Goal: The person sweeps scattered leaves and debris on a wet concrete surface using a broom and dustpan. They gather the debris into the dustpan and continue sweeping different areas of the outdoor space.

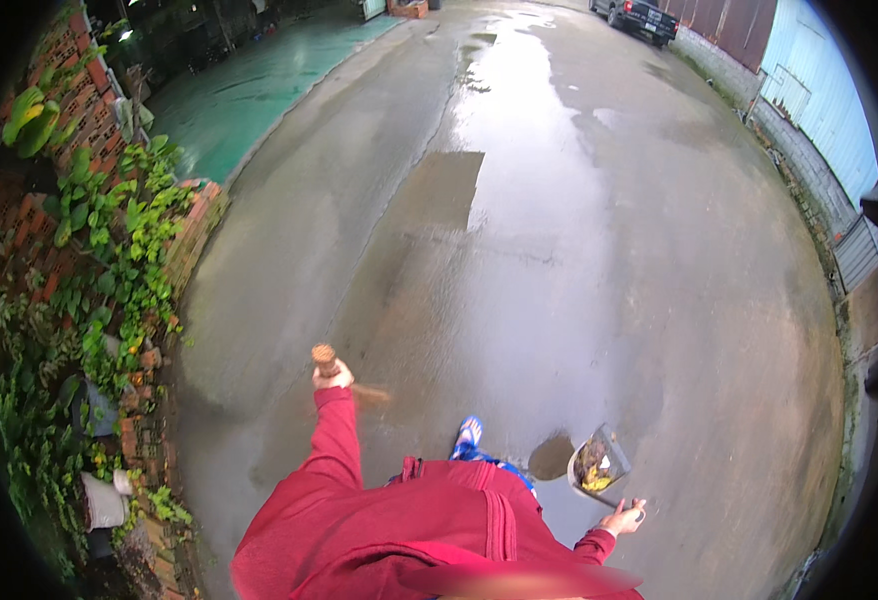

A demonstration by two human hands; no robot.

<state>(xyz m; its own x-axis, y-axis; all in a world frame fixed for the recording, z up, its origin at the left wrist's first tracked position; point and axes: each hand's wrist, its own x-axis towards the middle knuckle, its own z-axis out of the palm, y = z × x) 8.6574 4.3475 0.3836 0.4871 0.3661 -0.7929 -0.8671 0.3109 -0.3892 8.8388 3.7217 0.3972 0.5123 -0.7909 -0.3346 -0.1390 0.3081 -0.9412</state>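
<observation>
Left hand (332, 377) has fingers closed around brown broom-like tool (325, 356); right hand (623, 518) grips dustpan (615, 449). If dustpan tilts, loose debris (592, 466) may spill on wet pavement (539, 330).

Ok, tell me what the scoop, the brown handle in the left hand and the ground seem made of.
Scoop: plastic or thin metal, unclear which; its grey side looks smooth.
Brown handle: perhaps bound plant fibre, matte, from its mottled tan end.
Ground: likely concrete, from its flat grey surface, glossy where wet.
</observation>
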